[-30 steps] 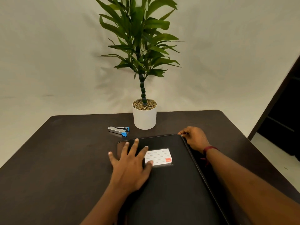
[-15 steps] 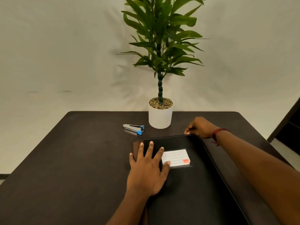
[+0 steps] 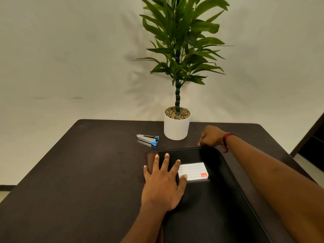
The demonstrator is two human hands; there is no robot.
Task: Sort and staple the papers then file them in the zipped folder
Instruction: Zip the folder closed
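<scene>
A black zipped folder (image 3: 219,199) lies flat on the dark table, with a white lined label (image 3: 193,171) on its cover. My left hand (image 3: 163,183) presses flat on the folder's far left part, fingers spread, thumb touching the label. My right hand (image 3: 211,136) is curled at the folder's far edge near the right corner, fingertips pinching something small there, likely the zipper pull, which is hidden. A silver stapler with blue ends (image 3: 148,138) lies on the table beyond the folder's left corner. No loose papers are visible.
A potted plant in a white pot (image 3: 177,128) stands at the table's far edge, just left of my right hand. The dark table (image 3: 78,172) stretches to the left. A dark doorway or cabinet (image 3: 313,141) is at the far right.
My right hand has slid along the folder's far edge from the right corner toward the left. My left hand stays pressed on the cover. The camera has shifted left.
</scene>
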